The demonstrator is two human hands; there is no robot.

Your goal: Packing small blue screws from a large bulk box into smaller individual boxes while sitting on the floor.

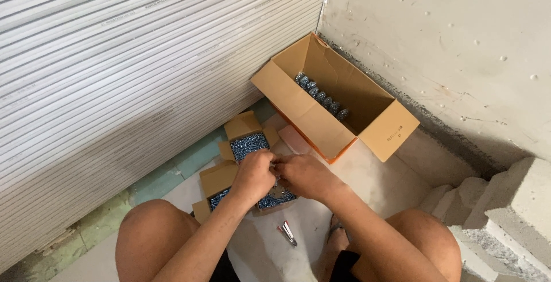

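Note:
I squat over the floor with both hands together above small open cardboard boxes of shiny screws. My left hand (254, 174) and my right hand (301, 176) meet fingertip to fingertip, pinching a small metal piece (278, 173) that is mostly hidden by the fingers. One screw box (248, 144) lies just beyond my hands. Another screw box (221, 193) sits under my left wrist, and a third (276, 200) lies beneath my right hand. A large open carton (336, 101) farther back holds a row of assembled metal pieces (321, 97) along its inner wall.
A tall stack of white boards (126, 69) fills the left side. A rough concrete wall (453, 47) rises on the right, with grey blocks (511, 213) at its foot. A small red-handled tool (287, 233) lies on the floor between my knees.

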